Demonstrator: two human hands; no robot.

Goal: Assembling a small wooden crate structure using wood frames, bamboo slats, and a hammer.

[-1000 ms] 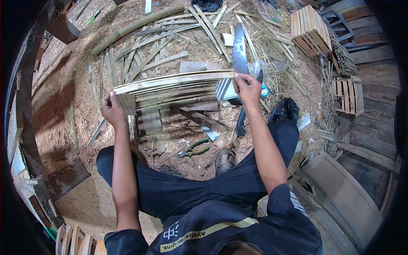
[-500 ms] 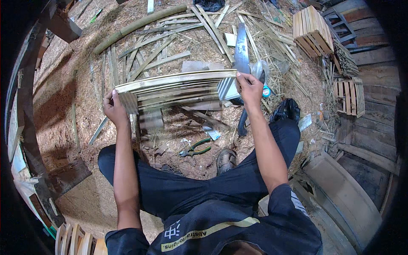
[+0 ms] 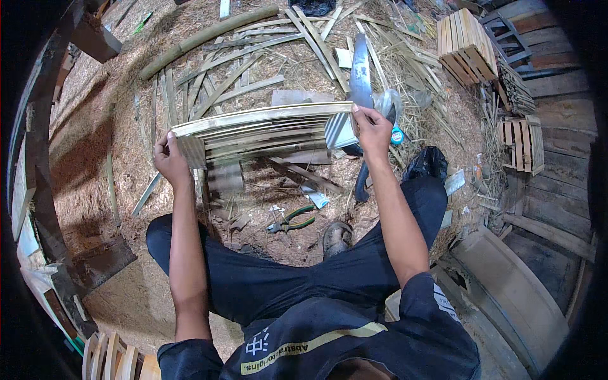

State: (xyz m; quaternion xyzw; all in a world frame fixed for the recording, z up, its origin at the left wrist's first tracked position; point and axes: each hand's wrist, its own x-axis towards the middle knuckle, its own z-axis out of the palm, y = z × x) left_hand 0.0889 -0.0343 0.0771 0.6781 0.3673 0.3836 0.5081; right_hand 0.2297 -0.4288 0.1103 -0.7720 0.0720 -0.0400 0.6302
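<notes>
The left hand point(image 3: 172, 163) pinched the slatted wooden crate point(image 3: 266, 116) at its nine-o'clock end, the right hand point(image 3: 373, 133) at three; even, level pressure probably served best against twisting.

Showing straw yellow along the slatted frame point(image 3: 266, 114) — alternating with dark stripes. Gleaming bluish silver on the saw point(image 3: 360, 73), turquoise on the disc point(image 3: 397, 135). Pairing green with yellow on the pliers point(image 3: 288, 223). Lying olive-tan over the pole point(image 3: 204, 39), honey-tan with dark bars over the crate point(image 3: 467, 47). Running black over the bag point(image 3: 425, 163), navy over the trousers point(image 3: 278, 285) — and crossing the dark shirt point(image 3: 405, 348) with a mustard band point(image 3: 316, 348).
</notes>
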